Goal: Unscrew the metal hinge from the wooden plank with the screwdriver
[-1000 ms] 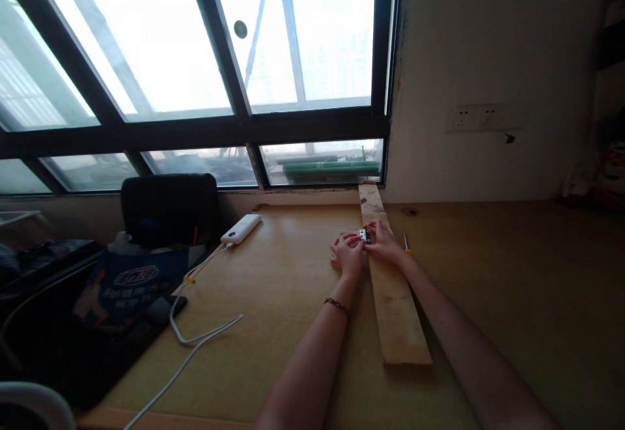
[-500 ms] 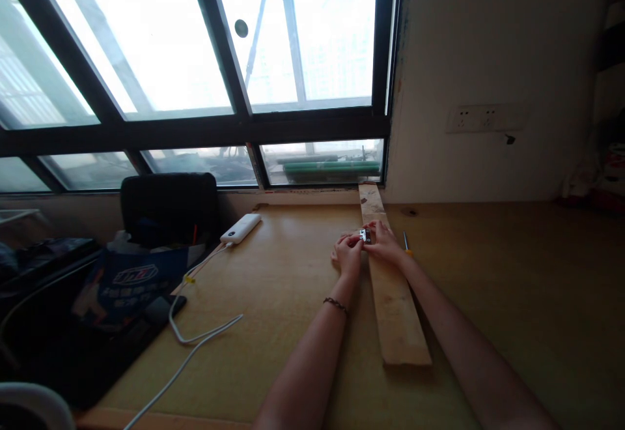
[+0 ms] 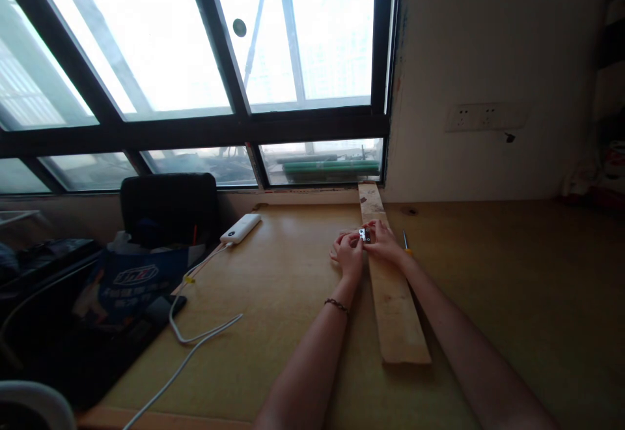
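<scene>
Between the fingertips of both hands is a small shiny metal hinge (image 3: 364, 235) with dark holes. My left hand (image 3: 347, 253) pinches its left side, fingers curled. From the right, my right hand (image 3: 385, 242) grips the other side with thumb and fingers. Both hands are over a long wooden board (image 3: 398, 313), which lies lengthwise on the table and reaches toward the window. Just right of the board is a screwdriver (image 3: 406, 245) with a thin metal shaft and a yellow handle, partly hidden by my right wrist.
On the table (image 3: 273, 326), a white power bank (image 3: 241, 229) lies at the left edge with a white cable (image 3: 195, 341) trailing forward. A black chair (image 3: 168, 208) and a blue bag (image 3: 137, 280) stand beyond that edge. Windows and a wall socket (image 3: 476, 118) are behind.
Both hands stay in nearly the same place over the board. The hinge between the fingertips has tilted slightly.
</scene>
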`<state>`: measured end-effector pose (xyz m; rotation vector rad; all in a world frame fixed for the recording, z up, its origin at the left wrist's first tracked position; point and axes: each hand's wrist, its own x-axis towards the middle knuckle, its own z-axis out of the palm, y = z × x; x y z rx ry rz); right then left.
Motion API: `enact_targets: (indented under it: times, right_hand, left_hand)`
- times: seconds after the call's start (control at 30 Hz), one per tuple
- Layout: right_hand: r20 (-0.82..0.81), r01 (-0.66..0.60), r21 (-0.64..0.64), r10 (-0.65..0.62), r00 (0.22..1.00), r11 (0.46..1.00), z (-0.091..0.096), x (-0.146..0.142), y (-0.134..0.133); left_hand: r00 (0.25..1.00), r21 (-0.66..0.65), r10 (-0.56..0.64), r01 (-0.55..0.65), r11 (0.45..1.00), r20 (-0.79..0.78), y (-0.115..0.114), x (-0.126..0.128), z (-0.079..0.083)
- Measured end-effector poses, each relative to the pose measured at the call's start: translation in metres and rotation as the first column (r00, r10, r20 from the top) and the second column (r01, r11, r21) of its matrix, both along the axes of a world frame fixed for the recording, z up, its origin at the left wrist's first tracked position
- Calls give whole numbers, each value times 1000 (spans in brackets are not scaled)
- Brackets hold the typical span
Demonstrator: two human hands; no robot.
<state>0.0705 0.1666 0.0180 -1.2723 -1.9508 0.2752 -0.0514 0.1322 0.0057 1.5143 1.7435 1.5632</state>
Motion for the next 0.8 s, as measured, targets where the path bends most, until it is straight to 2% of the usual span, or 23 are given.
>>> enact_targets:
  times: [0.13, 0.23, 0.47, 0.8]
  right_hand:
    - [3, 1, -4, -1, 1000, 1000, 1, 0, 0]
    - [-1, 6, -19, -6, 1000, 1000, 1, 0, -1]
    - [9, 7, -10, -7, 1000, 1000, 2, 0, -3]
    - [28, 9, -1, -9, 1000, 1000, 0, 0, 0]
  left_hand:
    - [999, 18, -8, 9, 1000, -50, 0, -1, -1]
    - [999, 32, -26, 27, 999, -35, 1, -1, -3]
    - [1000, 4, 26, -26, 1000, 17, 4, -2, -2]
    - [998, 79, -39, 36, 996, 43, 3, -3, -1]
